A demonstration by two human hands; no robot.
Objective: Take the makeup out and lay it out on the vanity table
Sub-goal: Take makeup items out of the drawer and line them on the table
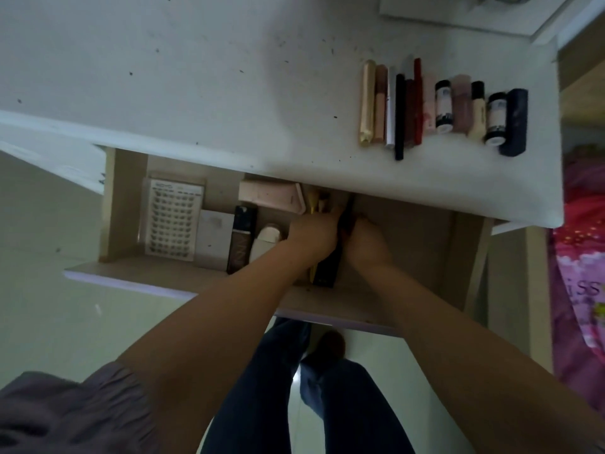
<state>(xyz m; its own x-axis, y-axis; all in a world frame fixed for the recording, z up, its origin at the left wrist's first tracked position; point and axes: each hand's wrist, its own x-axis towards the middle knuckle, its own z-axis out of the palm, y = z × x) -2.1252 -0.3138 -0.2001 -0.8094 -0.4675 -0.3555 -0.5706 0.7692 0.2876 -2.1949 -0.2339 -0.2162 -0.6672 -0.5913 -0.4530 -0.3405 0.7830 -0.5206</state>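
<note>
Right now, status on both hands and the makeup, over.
Left hand and right hand both in the open drawer, gathering items; grips unclear. Makeup row already laid out on vanity top. Nothing blocking.

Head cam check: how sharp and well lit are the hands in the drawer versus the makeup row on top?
Head view: both hands, left hand and right hand, are motion-blurred and dim inside the shaded drawer; the makeup row on the vanity table is brighter but soft; wide-angle bending at the edges.

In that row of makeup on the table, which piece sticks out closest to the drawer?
The thin black pencil, fourth from the row's left end; its tip reaches past all its neighbours.
</note>
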